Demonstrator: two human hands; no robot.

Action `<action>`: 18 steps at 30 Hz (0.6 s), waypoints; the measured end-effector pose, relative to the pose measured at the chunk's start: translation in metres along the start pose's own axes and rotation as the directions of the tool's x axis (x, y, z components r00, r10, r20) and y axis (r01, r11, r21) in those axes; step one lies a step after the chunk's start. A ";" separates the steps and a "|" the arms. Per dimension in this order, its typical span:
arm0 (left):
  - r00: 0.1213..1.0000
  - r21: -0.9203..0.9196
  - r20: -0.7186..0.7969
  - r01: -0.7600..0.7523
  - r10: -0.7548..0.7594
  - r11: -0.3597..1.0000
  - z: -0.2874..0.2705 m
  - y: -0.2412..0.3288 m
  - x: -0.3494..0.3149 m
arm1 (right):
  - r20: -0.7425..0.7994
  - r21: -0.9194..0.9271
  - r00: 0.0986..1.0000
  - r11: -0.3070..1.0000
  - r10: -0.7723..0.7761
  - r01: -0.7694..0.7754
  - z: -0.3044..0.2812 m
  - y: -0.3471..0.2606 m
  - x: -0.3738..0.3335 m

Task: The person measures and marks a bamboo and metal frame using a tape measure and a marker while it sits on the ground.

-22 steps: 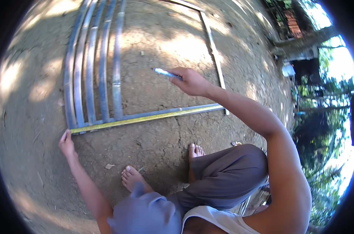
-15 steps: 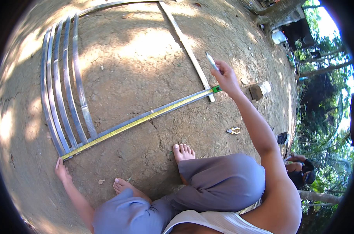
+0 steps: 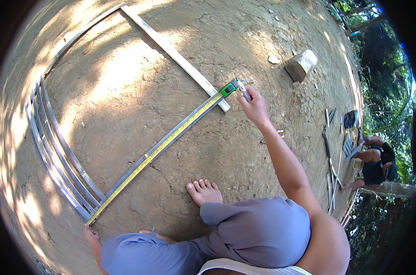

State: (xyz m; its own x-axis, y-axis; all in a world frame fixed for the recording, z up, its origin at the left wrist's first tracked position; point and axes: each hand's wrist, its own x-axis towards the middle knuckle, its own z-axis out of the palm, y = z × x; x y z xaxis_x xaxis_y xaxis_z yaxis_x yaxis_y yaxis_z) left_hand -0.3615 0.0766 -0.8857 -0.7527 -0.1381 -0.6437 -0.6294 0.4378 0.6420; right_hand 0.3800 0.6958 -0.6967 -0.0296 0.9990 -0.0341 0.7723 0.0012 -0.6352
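Observation:
A yellow tape measure blade lies stretched along a long grey metal bar. My left hand is closed at the blade's near-left end, pinching its tip at the bar's corner. At the other end sits the green and black tape case, beside a pale wooden strip. My right hand is closed around a whitish marker, just right of the case; whether it touches the case I cannot tell. Several slim metal strips run side by side from the bar's left end.
Pliers lie on the dirt, partly behind my right forearm. A rough block stands farther right. At the far right another person crouches near long bars and a dark bag. My bare foot is near the bar.
The view has shifted and turned, bringing the other person and bars further in. My right hand has come down beside the tape case. My left hand stays at the blade's end.

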 end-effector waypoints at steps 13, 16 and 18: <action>0.991 0.061 -0.096 0.095 -0.089 0.994 0.020 0.018 -0.027 | 0.129 -0.189 0.988 0.975 -0.090 0.114 0.012 0.013 -0.034; 0.991 0.062 -0.099 0.099 -0.093 0.993 0.020 0.019 -0.027 | 0.129 -0.212 0.984 0.966 -0.120 0.146 0.016 0.014 -0.034; 0.990 0.061 -0.101 0.101 -0.094 0.993 0.020 0.019 -0.027 | 0.129 -0.238 0.986 0.962 -0.105 0.134 0.018 0.012 -0.034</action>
State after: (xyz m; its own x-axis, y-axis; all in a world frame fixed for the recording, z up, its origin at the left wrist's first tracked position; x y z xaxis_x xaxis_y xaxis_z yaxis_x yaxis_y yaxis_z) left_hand -0.3489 0.1060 -0.8642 -0.7056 -0.2677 -0.6561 -0.6891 0.4752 0.5471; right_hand 0.3789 0.6614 -0.7176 -0.1920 0.9792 -0.0661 0.8900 0.1454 -0.4322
